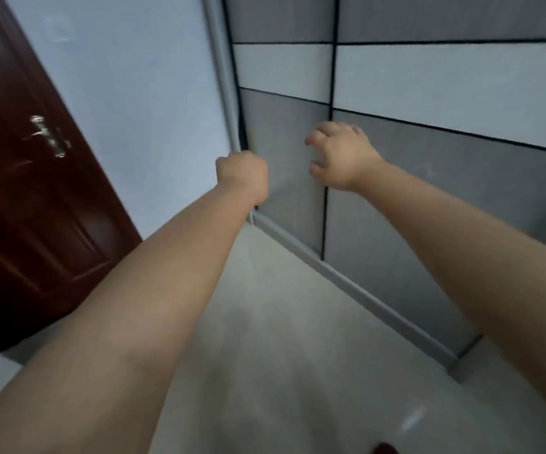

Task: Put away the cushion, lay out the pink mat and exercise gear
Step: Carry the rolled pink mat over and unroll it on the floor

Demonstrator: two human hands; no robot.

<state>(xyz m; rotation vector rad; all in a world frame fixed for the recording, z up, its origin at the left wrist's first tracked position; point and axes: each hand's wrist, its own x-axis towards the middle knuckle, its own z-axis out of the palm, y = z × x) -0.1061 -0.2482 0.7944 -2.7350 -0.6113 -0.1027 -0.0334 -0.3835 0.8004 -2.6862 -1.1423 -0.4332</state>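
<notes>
Fingers of my left hand (242,178) are curled tight round the pale grey vertical edge frame (229,103) of the sliding wardrobe door (284,178) — the fist closes on the frame at the door's left side, knuckles toward the camera. Fingers of my right hand (342,155) are bent and spread, claw-like, with the tips at or against the dark grey panel near its black vertical divider strip (330,103); they enclose nothing, and whether they press the surface I cannot tell, since the picture is blurred.

Both forearms reach forward from the lower corners of the view.

Wardrobe front: grey rectangular panels in lighter and darker tones, separated by thin black lines, seated on a pale grey bottom rail (363,290) that runs diagonally along the floor.

Surroundings: a pale blue-white wall (127,93) lies left of the wardrobe; a dark red-brown wooden door (19,208) with a silver lever handle (49,136) stands further left. The floor is light, glossy tile (281,355).

Task items — cushion, pink mat, exercise gear — do not show in this view; their location cannot be told.
</notes>
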